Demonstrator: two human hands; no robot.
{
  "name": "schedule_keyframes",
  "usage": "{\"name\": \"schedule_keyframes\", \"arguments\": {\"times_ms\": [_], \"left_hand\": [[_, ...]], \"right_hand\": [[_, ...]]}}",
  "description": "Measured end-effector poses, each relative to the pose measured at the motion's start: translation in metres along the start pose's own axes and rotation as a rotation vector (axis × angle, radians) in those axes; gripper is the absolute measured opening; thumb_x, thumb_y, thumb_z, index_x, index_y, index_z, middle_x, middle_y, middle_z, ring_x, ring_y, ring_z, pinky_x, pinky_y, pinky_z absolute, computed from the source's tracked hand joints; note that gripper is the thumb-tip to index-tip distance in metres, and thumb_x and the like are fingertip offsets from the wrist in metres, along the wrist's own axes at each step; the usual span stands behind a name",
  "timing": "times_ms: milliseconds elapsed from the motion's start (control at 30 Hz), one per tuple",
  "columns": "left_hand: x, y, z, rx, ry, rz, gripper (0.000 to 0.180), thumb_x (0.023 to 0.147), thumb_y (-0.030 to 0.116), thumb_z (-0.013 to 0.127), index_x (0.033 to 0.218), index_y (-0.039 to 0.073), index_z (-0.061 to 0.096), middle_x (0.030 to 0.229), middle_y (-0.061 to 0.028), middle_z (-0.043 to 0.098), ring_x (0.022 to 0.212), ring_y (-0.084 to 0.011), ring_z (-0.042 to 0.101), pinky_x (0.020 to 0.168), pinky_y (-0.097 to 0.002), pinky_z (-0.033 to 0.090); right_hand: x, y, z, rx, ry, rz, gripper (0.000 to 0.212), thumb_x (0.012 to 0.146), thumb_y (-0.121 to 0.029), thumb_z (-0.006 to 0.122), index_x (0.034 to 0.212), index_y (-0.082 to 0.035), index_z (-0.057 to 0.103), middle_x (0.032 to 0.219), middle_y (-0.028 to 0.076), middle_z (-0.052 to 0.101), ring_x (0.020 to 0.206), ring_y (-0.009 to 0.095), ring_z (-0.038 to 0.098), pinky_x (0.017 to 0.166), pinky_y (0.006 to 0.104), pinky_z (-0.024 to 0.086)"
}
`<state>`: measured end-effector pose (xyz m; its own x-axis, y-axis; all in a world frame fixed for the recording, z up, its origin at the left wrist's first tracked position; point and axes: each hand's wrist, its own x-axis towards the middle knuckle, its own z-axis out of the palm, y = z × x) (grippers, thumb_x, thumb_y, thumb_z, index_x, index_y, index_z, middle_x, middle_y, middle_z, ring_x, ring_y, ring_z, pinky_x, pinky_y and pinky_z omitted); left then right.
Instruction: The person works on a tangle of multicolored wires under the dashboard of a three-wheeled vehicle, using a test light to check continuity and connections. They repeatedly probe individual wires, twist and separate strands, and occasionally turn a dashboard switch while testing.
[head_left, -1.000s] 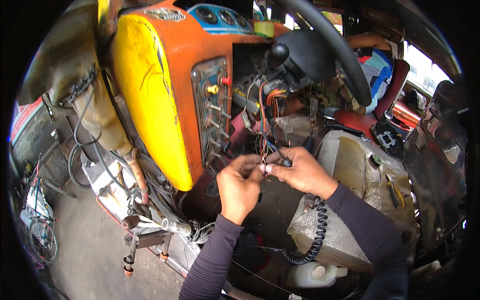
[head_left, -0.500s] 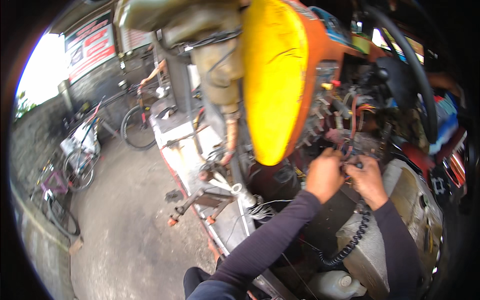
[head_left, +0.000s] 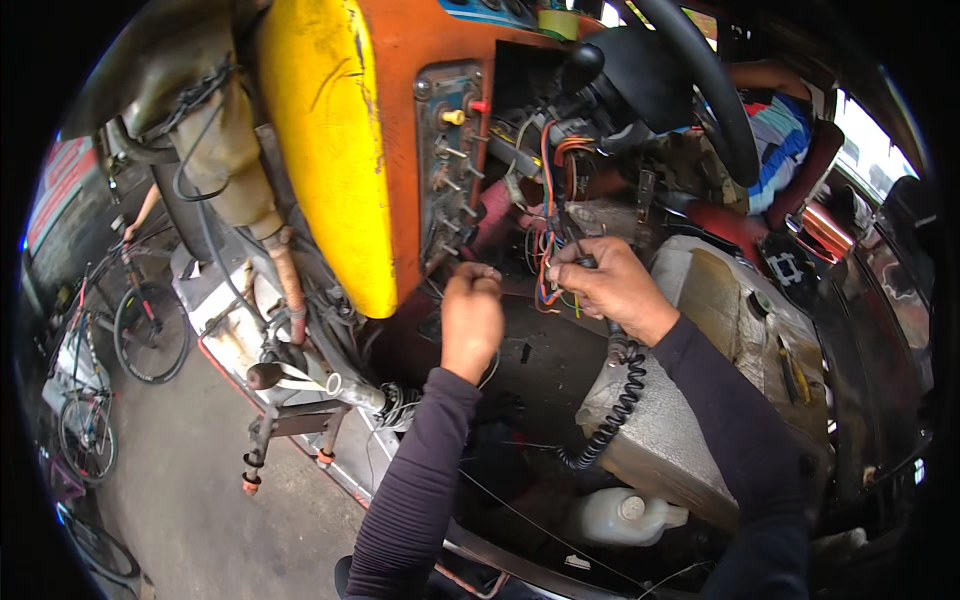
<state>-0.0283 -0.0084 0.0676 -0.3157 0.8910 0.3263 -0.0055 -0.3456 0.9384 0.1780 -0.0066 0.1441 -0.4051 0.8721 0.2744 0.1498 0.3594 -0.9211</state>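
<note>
My left hand (head_left: 472, 322) is closed, its fingertips pinched together beside the lower end of the switch panel (head_left: 450, 165); whatever lies between them is too small to make out. A short way to the right, my right hand (head_left: 612, 287) grips a bundle of thin coloured wires (head_left: 548, 262) between thumb and fingers. A slim black tool-like piece (head_left: 580, 245) also rests in that hand, pointing up toward the steering column. The wires, mostly orange, red and blue, hang down from beneath the steering wheel (head_left: 715, 90). Below the right hand dangles a coiled black cord (head_left: 622, 410).
An orange dashboard side with a yellow padded face (head_left: 330, 150) stands left of my hands. A silver-wrapped engine cover (head_left: 690, 290) lies to the right, a whitish jug (head_left: 628, 515) below. Bicycles (head_left: 150, 330) stand at far left. Another person's arm (head_left: 765, 78) shows behind the wheel.
My hands were close together among the wires and are now apart, the left one drawn away to the left. The view has swung to the right.
</note>
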Motion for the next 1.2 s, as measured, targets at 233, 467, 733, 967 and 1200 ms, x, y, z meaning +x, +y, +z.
{"name": "schedule_keyframes", "arguments": {"times_ms": [233,467,733,967,1200], "left_hand": [[-0.022,0.035,0.013,-0.160,-0.359,-0.025,0.014,0.100,0.013,0.075,0.103,-0.001,0.073,0.077,0.0064,0.059,0.065,-0.0013,0.045,0.059,-0.0228,0.037],[-0.007,0.015,0.023,0.205,-0.136,0.302,0.015,0.092,0.007,0.069,0.086,-0.004,0.062,0.073,-0.0126,0.060,0.065,-0.0215,0.056,0.063,-0.0413,0.046],[-0.007,0.014,0.057,0.368,0.053,0.422,0.011,0.091,0.007,0.066,0.092,-0.004,0.063,0.091,-0.0254,0.068,0.086,-0.0476,0.066,0.076,-0.0531,0.050],[0.007,-0.001,0.030,0.298,0.116,0.202,0.019,0.098,0.014,0.071,0.100,-0.005,0.070,0.084,-0.0170,0.072,0.074,-0.0232,0.067,0.072,-0.0386,0.052],[-0.001,0.002,0.015,-0.187,-0.232,0.006,0.014,0.103,0.012,0.068,0.109,0.000,0.074,0.083,0.0056,0.063,0.070,-0.0035,0.048,0.060,-0.0249,0.037]], "right_hand": [[0.000,0.007,0.001,0.024,0.018,0.046,0.017,0.097,-0.016,0.075,0.101,0.000,0.071,0.068,-0.001,0.061,0.055,0.004,0.050,0.049,0.0265,0.040],[0.008,0.022,0.005,-0.225,0.023,-0.212,0.015,0.089,-0.011,0.072,0.091,0.004,0.070,0.075,0.005,0.066,0.072,0.011,0.059,0.067,0.0328,0.050],[0.006,0.022,-0.004,-0.131,0.100,-0.069,0.014,0.091,-0.013,0.073,0.087,0.000,0.069,0.074,0.000,0.062,0.069,0.007,0.054,0.063,0.0292,0.046],[-0.014,0.000,-0.026,-0.120,0.080,-0.020,0.016,0.092,-0.015,0.074,0.091,0.000,0.071,0.075,0.000,0.064,0.065,0.007,0.055,0.061,0.0279,0.046],[-0.016,-0.005,-0.024,-0.111,0.008,0.115,0.017,0.099,-0.012,0.072,0.107,0.003,0.069,0.070,-0.002,0.061,0.057,0.006,0.052,0.052,0.0273,0.041]]}}
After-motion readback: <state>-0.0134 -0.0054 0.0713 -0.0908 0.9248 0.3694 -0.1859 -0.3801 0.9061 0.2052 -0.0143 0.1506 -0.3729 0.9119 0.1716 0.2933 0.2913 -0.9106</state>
